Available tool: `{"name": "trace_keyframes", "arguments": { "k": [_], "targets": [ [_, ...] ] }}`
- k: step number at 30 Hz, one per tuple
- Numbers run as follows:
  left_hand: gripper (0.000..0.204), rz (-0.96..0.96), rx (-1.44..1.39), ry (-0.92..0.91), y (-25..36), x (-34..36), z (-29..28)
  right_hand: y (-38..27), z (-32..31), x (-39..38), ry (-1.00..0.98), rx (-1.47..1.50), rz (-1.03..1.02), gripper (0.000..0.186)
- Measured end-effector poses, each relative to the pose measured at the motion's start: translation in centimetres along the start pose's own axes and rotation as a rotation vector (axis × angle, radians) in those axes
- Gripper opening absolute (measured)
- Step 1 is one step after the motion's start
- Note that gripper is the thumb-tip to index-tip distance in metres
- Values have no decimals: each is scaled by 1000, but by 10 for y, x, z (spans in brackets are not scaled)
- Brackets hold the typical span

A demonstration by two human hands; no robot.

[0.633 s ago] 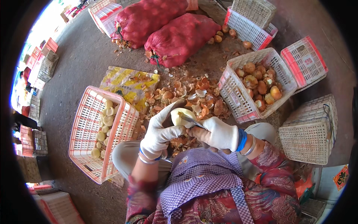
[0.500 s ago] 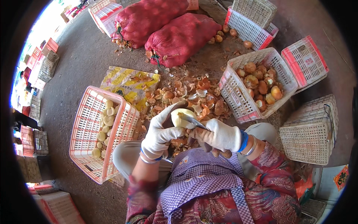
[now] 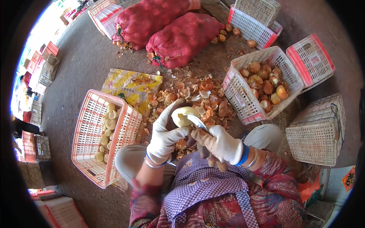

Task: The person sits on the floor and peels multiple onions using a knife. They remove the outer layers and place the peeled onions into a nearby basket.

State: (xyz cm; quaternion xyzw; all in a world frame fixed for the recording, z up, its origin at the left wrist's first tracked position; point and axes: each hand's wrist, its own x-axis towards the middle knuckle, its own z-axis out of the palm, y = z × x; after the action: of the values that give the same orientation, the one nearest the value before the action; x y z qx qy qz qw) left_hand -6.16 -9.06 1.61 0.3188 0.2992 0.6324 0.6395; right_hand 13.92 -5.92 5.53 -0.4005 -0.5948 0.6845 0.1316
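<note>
My left hand (image 3: 163, 136), in a dirt-stained white glove, cups a pale peeled onion (image 3: 183, 114). My gloved right hand (image 3: 222, 146) is closed on a knife (image 3: 198, 122), its curved blade at the onion's lower right side. Below and around both hands lies a heap of brown papery skins (image 3: 211, 97). To the left, a red-rimmed white plastic basket (image 3: 89, 133) holds several pale peeled onions (image 3: 110, 124). To the right, another basket (image 3: 247, 107) holds several brown unpeeled onions (image 3: 267, 87).
Red mesh sacks (image 3: 178, 40) lie ahead, with loose onions (image 3: 251, 43) nearby. A yellow printed sheet (image 3: 121, 79) is on the grey floor (image 3: 68, 95). Crates (image 3: 311, 140) stand at the right and back. A person's dark-clothed limb (image 3: 24, 125) shows at the far left.
The onion has tilted in my left hand. The knife has swung to a steeper angle, and my right hand's fingers have shifted downward. The view has shifted slightly.
</note>
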Motion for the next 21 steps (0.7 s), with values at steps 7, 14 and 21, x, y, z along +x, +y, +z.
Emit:
{"name": "trace_keyframes", "arguments": {
  "k": [7,14,21],
  "targets": [
    [86,56,255,101,0,-2,13,-20,15,-7,-134,447,125,48],
    [76,298,442,76,-21,1,-1,-11,41,-6,-141,770,147,51],
    [79,411,558,91,-37,3,-8,10,45,-1,-329,1084,132,47]
  ]
}}
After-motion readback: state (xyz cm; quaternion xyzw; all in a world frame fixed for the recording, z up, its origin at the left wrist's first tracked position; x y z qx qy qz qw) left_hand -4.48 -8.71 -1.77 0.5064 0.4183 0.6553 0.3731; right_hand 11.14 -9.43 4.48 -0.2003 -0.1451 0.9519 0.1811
